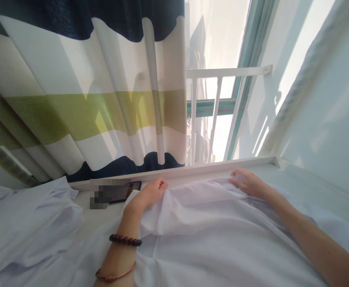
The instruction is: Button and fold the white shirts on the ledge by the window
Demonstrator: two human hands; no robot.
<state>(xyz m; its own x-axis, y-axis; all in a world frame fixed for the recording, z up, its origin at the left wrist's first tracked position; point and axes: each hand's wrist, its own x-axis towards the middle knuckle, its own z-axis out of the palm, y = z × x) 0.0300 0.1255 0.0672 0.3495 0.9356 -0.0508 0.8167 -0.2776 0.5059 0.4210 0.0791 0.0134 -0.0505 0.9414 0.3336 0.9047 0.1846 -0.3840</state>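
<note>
A thin white cloth (198,231) lies in loose folds across the white surface below me. Its far edge runs between my two hands. My left hand (153,193) is closed, pinching that edge near the middle of the view. Farther right, my right hand (247,182) has its fingers curled over the same edge, gripping the fabric. The stretch between them hangs fairly straight, with soft creases toward me. On my left wrist are a dark beaded bracelet (125,240) and a copper-coloured bangle (116,276).
Left of my left hand lies a dark phone (126,192), partly blurred out. More crumpled white fabric (27,223) is heaped at the left. A raised white ledge (177,174) borders the surface. Beyond it are a striped curtain (87,111), a white railing (228,72) and a window.
</note>
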